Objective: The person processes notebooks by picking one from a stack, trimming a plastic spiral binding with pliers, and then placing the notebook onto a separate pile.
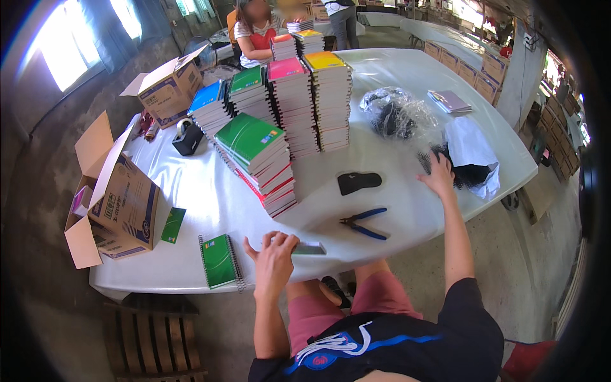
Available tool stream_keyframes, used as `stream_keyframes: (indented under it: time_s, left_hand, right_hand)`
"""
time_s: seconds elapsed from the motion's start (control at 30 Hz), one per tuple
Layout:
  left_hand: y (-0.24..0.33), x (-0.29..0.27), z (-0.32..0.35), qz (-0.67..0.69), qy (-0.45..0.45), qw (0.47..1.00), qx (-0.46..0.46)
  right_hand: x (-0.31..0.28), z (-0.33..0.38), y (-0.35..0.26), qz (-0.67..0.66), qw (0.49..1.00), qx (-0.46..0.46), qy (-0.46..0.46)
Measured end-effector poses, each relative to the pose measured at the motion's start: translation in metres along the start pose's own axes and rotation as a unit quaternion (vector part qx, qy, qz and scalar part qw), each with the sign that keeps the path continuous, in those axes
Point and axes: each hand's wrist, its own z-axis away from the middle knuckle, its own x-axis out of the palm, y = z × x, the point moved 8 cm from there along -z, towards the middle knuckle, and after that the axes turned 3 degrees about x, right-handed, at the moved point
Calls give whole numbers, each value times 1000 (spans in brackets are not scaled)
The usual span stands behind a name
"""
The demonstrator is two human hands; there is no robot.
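My left hand (273, 258) rests at the near edge of the white table (394, 137), fingers pinching a small flat grey piece (309, 249). My right hand (438, 173) stretches out to the right and touches a bundle of black spiral coils (431, 159) next to a white bag (472, 149). Blue-handled pliers (364, 223) lie between my hands. A black flat object (358, 182) sits just beyond them. A green spiral notebook (220, 260) lies to the left of my left hand.
Tall stacks of notebooks (299, 105) fill the table's middle, a leaning stack (262, 159) in front. Open cardboard boxes (118, 204) stand at the left, a tape dispenser (188, 138) behind, a clear bag of black coils (396, 114) at right. A person (253, 35) sits at the far side.
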Motion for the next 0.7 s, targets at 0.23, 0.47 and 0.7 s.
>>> stream_keyframes:
  time_s: [0.23,0.47,0.7]
  left_hand:
    - [8,24,15,90,193,977,-28]
    - [13,32,16,33,300,951,-68]
    - [8,36,14,24,268,959,-92]
  right_hand:
    - [69,-42,44,82,985,-122,95]
    - [32,-56,21,24,976,-205,72]
    - [36,-64,18,-121,986,-114,7]
